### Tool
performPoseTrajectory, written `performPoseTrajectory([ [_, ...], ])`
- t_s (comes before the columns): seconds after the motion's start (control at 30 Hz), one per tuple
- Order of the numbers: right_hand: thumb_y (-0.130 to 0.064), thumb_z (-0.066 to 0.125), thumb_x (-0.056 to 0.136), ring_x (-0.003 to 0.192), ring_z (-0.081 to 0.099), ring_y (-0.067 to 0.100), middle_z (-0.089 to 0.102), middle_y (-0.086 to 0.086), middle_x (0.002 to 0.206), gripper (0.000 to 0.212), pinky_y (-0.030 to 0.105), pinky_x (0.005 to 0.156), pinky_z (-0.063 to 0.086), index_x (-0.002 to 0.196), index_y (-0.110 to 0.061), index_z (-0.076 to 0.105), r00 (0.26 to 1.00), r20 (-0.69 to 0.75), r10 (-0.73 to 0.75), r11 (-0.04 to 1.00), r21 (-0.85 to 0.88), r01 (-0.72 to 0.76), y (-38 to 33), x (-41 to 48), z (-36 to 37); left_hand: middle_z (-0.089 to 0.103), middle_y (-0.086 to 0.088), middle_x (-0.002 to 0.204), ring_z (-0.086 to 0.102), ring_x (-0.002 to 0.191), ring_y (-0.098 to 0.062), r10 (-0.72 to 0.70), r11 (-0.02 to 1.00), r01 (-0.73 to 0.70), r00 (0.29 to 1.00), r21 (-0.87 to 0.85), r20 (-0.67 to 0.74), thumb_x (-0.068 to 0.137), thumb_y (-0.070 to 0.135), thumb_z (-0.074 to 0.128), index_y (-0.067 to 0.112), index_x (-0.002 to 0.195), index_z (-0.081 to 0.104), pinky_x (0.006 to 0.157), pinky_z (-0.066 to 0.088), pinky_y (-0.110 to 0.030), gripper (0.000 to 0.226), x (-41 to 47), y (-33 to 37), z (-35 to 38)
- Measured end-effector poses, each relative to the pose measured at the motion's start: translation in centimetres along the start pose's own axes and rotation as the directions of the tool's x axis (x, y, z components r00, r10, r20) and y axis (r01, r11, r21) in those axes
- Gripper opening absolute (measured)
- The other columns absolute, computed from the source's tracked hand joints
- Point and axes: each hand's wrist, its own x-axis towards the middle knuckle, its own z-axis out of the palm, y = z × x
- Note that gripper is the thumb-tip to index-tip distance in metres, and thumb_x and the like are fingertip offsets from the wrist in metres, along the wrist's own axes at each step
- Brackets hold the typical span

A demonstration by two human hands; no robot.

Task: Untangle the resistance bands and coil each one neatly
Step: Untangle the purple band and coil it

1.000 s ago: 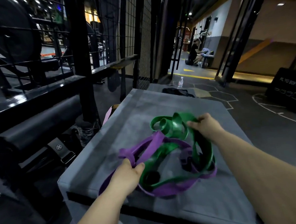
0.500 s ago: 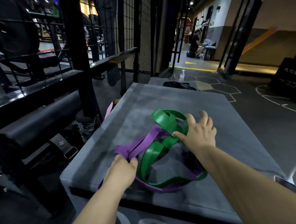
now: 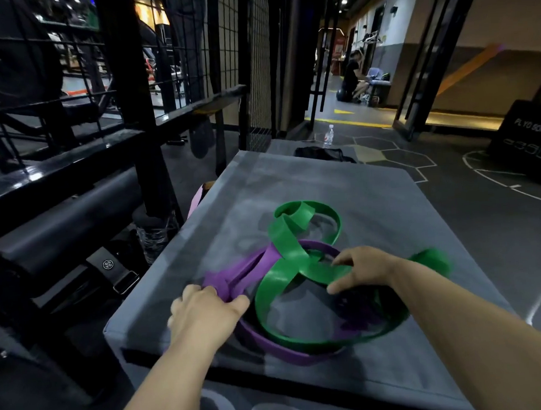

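A green resistance band [image 3: 289, 249] and a purple resistance band [image 3: 254, 264] lie tangled together on a grey padded plyo box [image 3: 373, 198]. The green band loops over and through the purple one. My left hand [image 3: 206, 313] is closed around a bunched fold of the purple band at the tangle's near left. My right hand [image 3: 361, 267] pinches a strand of the green band between thumb and fingers near the middle of the tangle. Part of both bands is hidden under my right forearm.
A black steel rack with a padded bar [image 3: 67, 214] stands close on the left. A water bottle [image 3: 328, 136] and a dark bag [image 3: 320, 154] sit beyond the box's far edge. A black plyo box [image 3: 531, 144] is at the right. A person [image 3: 355, 79] sits far down the corridor.
My right hand moved from the far green loops toward me and closed on a green strand. The green band now spreads flatter, with a big loop near me. My left hand kept its purple fold.
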Motion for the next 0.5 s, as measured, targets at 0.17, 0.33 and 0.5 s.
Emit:
performPoseTrajectory([
  [0.17,-0.047,0.082,0.070,0.102,0.063,0.024,0.068,0.003,0.108,0.058,0.029,0.081,0.047,0.116,-0.016,0.065,0.959,-0.275,0.074,0.991,0.127,-0.040,1.8,0.1,-0.8,0.043,-0.005,0.117,0.054,0.108,-0.029,-0.009,0.997,0.020,0.989,-0.071,0.146,0.072,0.061,0.059,0.020,0.106,0.058,0.094,0.046,-0.035,0.052,-0.1,0.1,0.3],
  [0.33,-0.046,0.073,0.082,0.091,0.058,0.029,0.060,0.005,0.103,0.063,0.035,0.072,0.048,0.132,-0.018,0.046,0.805,-0.499,0.321,0.928,0.337,-0.161,3.9,-0.5,-2.9,0.060,-0.004,0.108,0.059,0.105,-0.026,0.009,0.986,0.015,0.990,-0.168,0.140,0.073,0.053,0.064,0.021,0.093,0.048,0.084,0.047,-0.032,0.041,-0.1,0.4,-0.1],
  [0.5,-0.039,0.067,0.089,0.089,0.057,0.030,0.058,0.009,0.111,0.061,0.038,0.068,0.047,0.138,-0.020,0.036,0.821,-0.452,0.349,0.937,0.163,-0.309,5.5,-0.6,-2.4,0.059,-0.009,0.102,0.057,0.101,-0.030,-0.004,0.934,0.021,0.999,-0.356,0.049,0.080,0.043,0.065,0.015,0.095,0.043,0.085,0.047,-0.037,0.039,-0.2,1.1,-0.7],
])
